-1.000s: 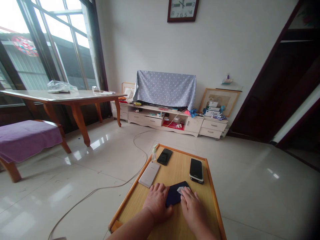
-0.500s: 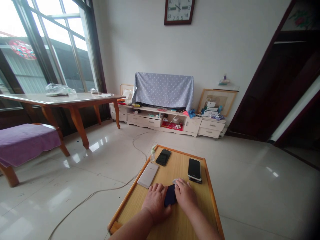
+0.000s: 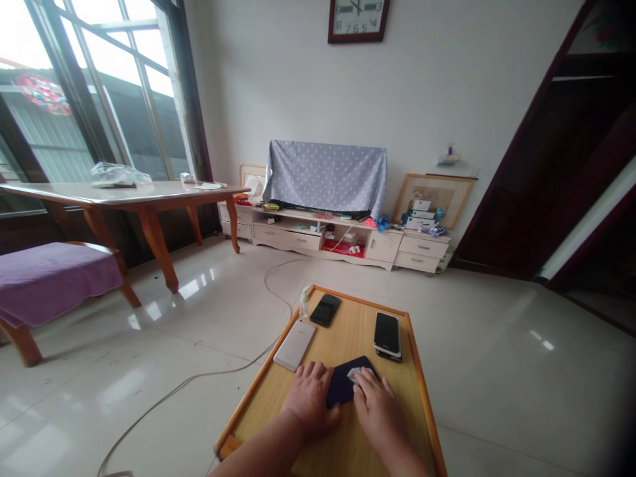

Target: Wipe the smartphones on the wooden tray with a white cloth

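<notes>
Navy slab [image 3: 342,385] reaches from left grip [image 3: 311,399] to tissue [image 3: 354,375] in right grip [image 3: 379,407]

So both bare hands are down low, backs facing up. The left hand [image 3: 311,399] has its fingers [image 3: 312,371] bunched side by side, pointing forward and curled a bit at the knuckles. Left thumb [image 3: 334,417] sticks out rightward, nearer the body than those fingers, with a gap between. Right hand [image 3: 377,404] angles in, fingertips [image 3: 366,375] bent down and aimed forward-left, near the left fingers but not touching them. Both forearms [image 3: 271,445] trail back behind the fingers, left one slanting off leftward, right one rightward.
</notes>
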The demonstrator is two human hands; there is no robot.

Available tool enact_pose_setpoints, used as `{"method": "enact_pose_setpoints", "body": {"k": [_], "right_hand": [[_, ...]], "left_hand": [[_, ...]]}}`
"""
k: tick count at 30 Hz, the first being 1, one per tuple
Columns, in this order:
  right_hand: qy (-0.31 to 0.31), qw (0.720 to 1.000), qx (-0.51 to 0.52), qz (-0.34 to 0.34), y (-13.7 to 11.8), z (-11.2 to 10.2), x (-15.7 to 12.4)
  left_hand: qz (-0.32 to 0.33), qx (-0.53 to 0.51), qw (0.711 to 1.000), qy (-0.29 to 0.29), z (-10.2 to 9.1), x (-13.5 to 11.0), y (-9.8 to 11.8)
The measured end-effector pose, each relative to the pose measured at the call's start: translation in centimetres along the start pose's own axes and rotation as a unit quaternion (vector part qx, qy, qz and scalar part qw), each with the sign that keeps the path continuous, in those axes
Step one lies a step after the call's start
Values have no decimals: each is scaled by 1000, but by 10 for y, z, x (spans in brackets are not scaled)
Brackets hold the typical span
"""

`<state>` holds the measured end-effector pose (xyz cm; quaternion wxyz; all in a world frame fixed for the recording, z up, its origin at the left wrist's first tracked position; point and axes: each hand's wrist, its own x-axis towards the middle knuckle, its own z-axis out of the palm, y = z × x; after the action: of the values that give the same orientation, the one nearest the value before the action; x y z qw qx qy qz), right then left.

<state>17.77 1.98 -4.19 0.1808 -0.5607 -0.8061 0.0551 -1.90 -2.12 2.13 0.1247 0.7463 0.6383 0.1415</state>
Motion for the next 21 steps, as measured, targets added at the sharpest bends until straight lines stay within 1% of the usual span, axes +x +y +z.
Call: {"method": "enact_pose_setpoints", "body": {"k": [3,5,7,9,11,14,16,18,20,21], "right_hand": [[-11,1000,1,13,-7,-10,21],[-7,999,6,32,-17,-13,28],[-10,999,23,34,-32,-12,27],[-27,999,45,10,-47,-9,20],[-43,997,62,-19,-57,-8,12],[-54,996,73,-26,-52,-12,10],[-49,997,65,0,-42,-17,16],[-35,997,48,41,-34,-21,23],[-26,997,35,67,-35,-20,26],[-26,997,33,66,-39,-19,25]], "left_hand": [[-3,6,1000,3,-3,-1,2],[-4,13,1000,-2,-5,-2,4],[-4,16,1000,-8,-7,-2,6],[-3,17,1000,-8,-7,-3,6],[0,14,1000,-3,-7,-3,6],[10,6,1000,11,-5,-3,4],[9,5,1000,12,-5,-3,3],[4,5,1000,9,-5,-3,3],[2,-1,1000,9,-5,-3,2],[4,-6,1000,12,-4,-3,2]]}}
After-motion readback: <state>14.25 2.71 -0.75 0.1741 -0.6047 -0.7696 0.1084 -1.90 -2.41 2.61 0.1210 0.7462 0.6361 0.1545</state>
